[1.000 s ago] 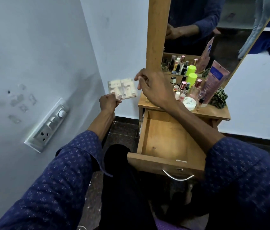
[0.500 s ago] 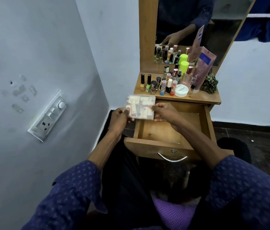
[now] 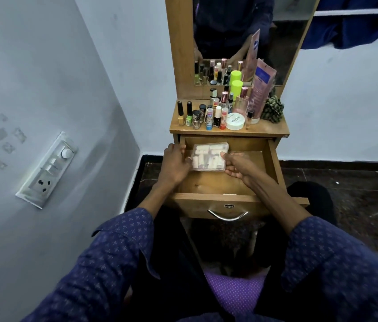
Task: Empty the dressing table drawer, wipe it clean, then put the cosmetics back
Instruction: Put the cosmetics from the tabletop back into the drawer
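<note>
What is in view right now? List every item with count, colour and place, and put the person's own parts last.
clear plastic box: one, transparent with pale tubes inside, held over the open drawer's back left.
drawer: one, wooden, pulled open, otherwise nearly bare.
small bottles: over a dozen, mixed colours, on the table top.
white jar: one, table top.
pink tube: one, leaning against the mirror.
mirror: one, wood-framed.
wall socket plate: one, white, left wall.
left hand: grips the box's left edge.
right hand: grips the box's right edge.

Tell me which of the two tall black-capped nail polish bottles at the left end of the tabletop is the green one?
The green nail polish bottle is the right one of the pair; the yellow nail polish bottle beside it stands nearest the tabletop's left edge.
</note>
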`<action>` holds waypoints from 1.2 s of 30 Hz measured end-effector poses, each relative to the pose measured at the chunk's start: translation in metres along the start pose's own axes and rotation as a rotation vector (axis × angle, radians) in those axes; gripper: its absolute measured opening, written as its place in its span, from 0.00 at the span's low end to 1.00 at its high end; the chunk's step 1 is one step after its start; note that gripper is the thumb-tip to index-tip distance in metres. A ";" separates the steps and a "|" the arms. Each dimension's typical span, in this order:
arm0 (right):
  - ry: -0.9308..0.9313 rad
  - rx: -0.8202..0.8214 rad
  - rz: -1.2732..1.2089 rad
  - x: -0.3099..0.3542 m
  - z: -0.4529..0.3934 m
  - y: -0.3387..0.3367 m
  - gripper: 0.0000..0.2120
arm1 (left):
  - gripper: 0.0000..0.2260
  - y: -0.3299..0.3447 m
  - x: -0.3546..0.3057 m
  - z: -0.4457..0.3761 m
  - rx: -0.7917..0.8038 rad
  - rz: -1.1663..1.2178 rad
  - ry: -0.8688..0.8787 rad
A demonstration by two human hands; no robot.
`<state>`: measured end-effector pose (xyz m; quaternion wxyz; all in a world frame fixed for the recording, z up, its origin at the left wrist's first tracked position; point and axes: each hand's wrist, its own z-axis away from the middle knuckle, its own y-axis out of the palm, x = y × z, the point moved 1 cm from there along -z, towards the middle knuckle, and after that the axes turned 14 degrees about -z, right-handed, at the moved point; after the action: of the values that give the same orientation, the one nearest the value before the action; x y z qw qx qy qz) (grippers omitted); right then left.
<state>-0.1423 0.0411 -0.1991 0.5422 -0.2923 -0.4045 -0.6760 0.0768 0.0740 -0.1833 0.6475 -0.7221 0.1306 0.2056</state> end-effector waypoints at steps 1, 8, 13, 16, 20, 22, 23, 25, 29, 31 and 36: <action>0.013 -0.020 0.022 -0.001 -0.004 0.002 0.13 | 0.16 0.003 0.001 -0.002 -0.013 -0.012 0.014; -0.005 -0.116 0.091 -0.009 -0.021 0.025 0.08 | 0.21 0.013 0.007 0.002 -0.070 -0.167 0.132; -0.227 -0.180 0.187 -0.018 -0.032 0.017 0.13 | 0.23 0.016 0.004 0.004 -0.074 -0.258 0.160; -0.306 -0.198 0.347 -0.017 -0.030 0.015 0.12 | 0.23 0.017 0.005 0.004 -0.079 -0.260 0.163; -0.361 -0.178 0.629 -0.013 -0.020 0.020 0.06 | 0.21 0.017 0.004 0.005 -0.084 -0.273 0.160; -0.353 -0.163 0.735 -0.016 -0.019 0.019 0.06 | 0.20 0.017 0.003 0.006 -0.082 -0.280 0.163; -0.352 -0.159 0.769 -0.016 -0.018 0.019 0.07 | 0.20 0.017 0.003 0.006 -0.077 -0.281 0.163; -0.366 -0.153 0.829 -0.015 -0.014 0.020 0.09 | 0.20 0.015 0.003 0.006 -0.066 -0.279 0.163; -0.458 -0.182 0.975 -0.010 0.001 0.029 0.13 | 0.20 0.007 0.000 0.005 -0.067 -0.190 0.152; -0.554 -0.201 1.026 -0.003 0.012 0.037 0.13 | 0.17 0.000 0.001 0.004 -0.115 -0.154 0.164; -0.718 -0.130 1.055 0.031 0.035 0.057 0.12 | 0.11 -0.023 0.006 -0.016 -0.319 -0.088 0.149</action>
<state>-0.0962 0.0513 -0.1428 0.6139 -0.6924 -0.3211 -0.2016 0.0941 0.0619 -0.1649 0.5218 -0.8337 0.1123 0.1413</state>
